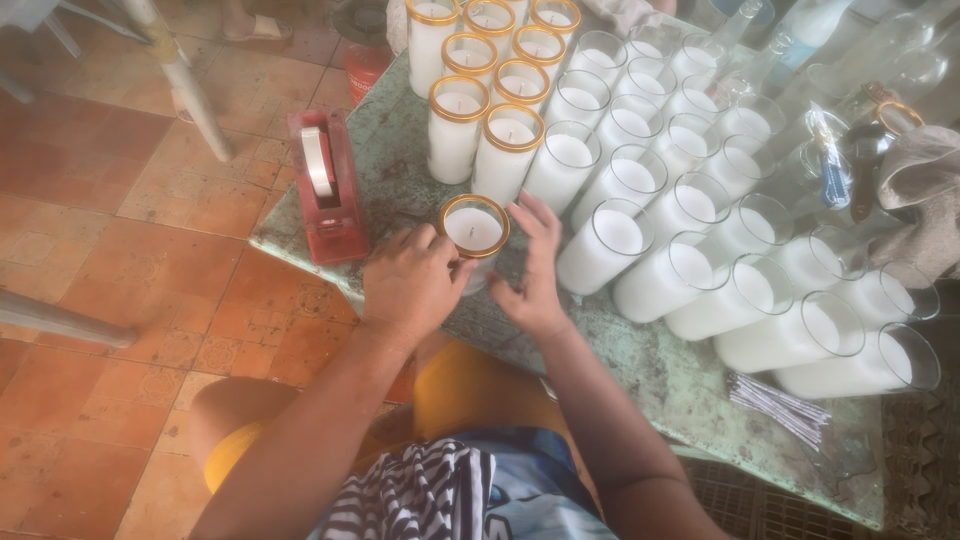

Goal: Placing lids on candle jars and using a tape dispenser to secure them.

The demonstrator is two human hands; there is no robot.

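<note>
Head view looks down on our two hands closed around one candle glass at the near edge of the worn green tabletop, and the work in hand appears to be pressing a gold band onto that glass's rim. Our left hand wraps the near-left side of the glass, thumb and forefinger pinched up against the gold rim; our right hand cups the right side, its fingers standing upright along the wall. Both grips are narrow and closed on the glass, which stands upright between the palms with only its top and white wax showing. To do this well, we judge it best to keep the glass planted flat on the tabletop, hold it steady with one hand and smooth the band round with the thumb of the other, so the band sits level with the lip and does not wrinkle. The glass lies directly between the two grips, touching both. Just behind it stands the group of gold-rimmed candles, and to the right run rows of plain-rimmed candles, the nearest just beside our right fingertips, so we would keep the elbow tucked to avoid knocking them. A red tape dispenser lies to the left, near our left hand but apart from it, and a bundle of wicks lies well off to the right.
</note>
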